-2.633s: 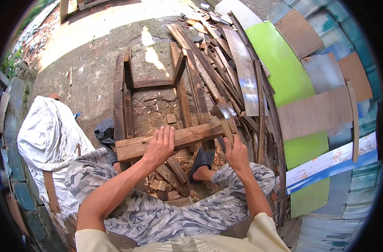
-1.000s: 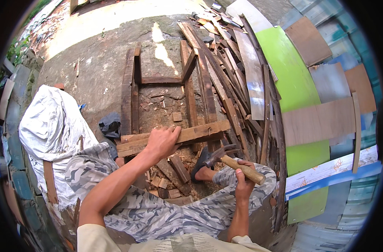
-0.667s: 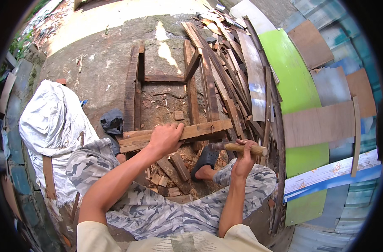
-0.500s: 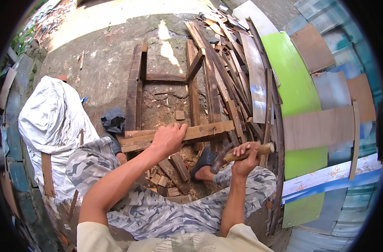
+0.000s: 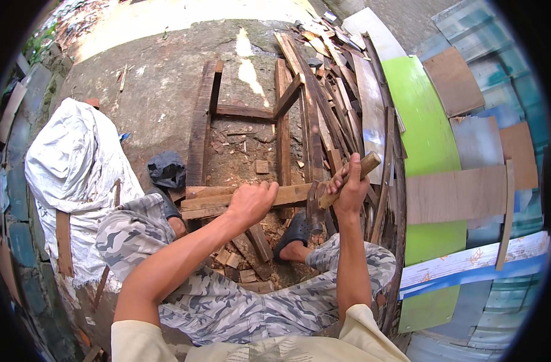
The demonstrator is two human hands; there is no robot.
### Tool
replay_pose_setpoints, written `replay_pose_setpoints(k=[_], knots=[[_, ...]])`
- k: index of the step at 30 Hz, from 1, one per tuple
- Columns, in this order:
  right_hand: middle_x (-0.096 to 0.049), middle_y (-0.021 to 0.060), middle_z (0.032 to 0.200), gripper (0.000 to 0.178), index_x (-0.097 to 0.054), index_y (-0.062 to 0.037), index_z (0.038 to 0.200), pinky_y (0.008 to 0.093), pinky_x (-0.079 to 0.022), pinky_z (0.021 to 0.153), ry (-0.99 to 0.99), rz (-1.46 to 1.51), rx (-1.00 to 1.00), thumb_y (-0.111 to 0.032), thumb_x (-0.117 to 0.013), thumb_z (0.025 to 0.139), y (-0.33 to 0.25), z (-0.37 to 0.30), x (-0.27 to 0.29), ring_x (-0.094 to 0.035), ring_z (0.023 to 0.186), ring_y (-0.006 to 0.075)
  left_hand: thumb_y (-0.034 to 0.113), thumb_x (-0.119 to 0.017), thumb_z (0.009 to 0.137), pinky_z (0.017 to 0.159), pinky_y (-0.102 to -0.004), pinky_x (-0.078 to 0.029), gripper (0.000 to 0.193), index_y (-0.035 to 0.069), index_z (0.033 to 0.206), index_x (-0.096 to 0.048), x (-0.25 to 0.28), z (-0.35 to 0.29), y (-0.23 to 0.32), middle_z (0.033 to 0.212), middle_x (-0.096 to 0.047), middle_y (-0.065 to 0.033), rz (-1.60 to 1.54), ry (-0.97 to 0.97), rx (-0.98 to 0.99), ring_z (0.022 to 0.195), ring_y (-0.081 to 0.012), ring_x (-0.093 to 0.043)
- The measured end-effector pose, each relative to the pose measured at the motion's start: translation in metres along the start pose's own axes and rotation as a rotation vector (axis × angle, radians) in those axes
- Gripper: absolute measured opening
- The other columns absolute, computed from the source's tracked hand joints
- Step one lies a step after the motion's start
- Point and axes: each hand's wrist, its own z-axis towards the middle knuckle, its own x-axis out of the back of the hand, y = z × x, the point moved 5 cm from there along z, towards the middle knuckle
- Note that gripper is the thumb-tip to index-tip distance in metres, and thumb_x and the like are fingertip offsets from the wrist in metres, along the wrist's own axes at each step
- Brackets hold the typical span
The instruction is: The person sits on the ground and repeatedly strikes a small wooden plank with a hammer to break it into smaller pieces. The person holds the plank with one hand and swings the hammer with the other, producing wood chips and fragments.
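Observation:
My left hand (image 5: 251,202) is closed over the upper of two wooden bars at the near end of a dark wooden frame (image 5: 198,127). The upper bar (image 5: 292,193) lies crosswise, its right end reaching toward my right side. Wrapped round the thick wooden handle of a hammer (image 5: 369,163) is my right hand (image 5: 348,192). The hammer's dark metal head stands upright at the bar's right end. Whether the head touches the wood, I cannot tell. Beneath the bars lie short wood offcuts (image 5: 260,242).
To the right, long scrap boards (image 5: 333,108) are piled beside a lime-green panel (image 5: 420,114) and more sheets. A white cloth (image 5: 76,157) covers something at the left, with a black plastic bag (image 5: 167,169) near my foot. My dark clog (image 5: 295,232) rests beside the offcuts.
My right hand has risen and turned, bringing the hammer head up from near my foot to the bar's right end. My left hand keeps its hold on the bar.

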Motion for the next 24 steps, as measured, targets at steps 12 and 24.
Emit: replay_pose_setpoints(k=[12, 24], knots=[[-0.039, -0.0052, 0.056, 0.047, -0.043, -0.0138, 0.086, 0.0282, -0.038, 0.04, 0.087, -0.125, -0.461, -0.053, -0.065, 0.098, 0.015, 0.078, -0.009, -0.04, 0.043, 0.0087, 0.009, -0.059, 0.091, 0.073, -0.0412, -0.058, 0.025, 0.0, 0.113, -0.055, -0.009, -0.002, -0.002, 0.098, -0.066, -0.0143, 0.043, -0.056, -0.008, 0.093, -0.0302, -0.071], [-0.038, -0.0049, 0.062, 0.029, -0.055, -0.013, 0.096, 0.0281, -0.038, 0.044, -0.009, -0.192, -0.741, -0.041, -0.057, 0.105, 0.054, 0.123, -0.017, -0.039, 0.048, 0.0075, 0.01, -0.06, 0.088, 0.076, -0.037, -0.055, 0.026, 0.0, 0.111, -0.056, -0.004, -0.005, 0.004, 0.098, -0.061, -0.0104, 0.087, -0.03, -0.039, 0.097, -0.0249, -0.065]])
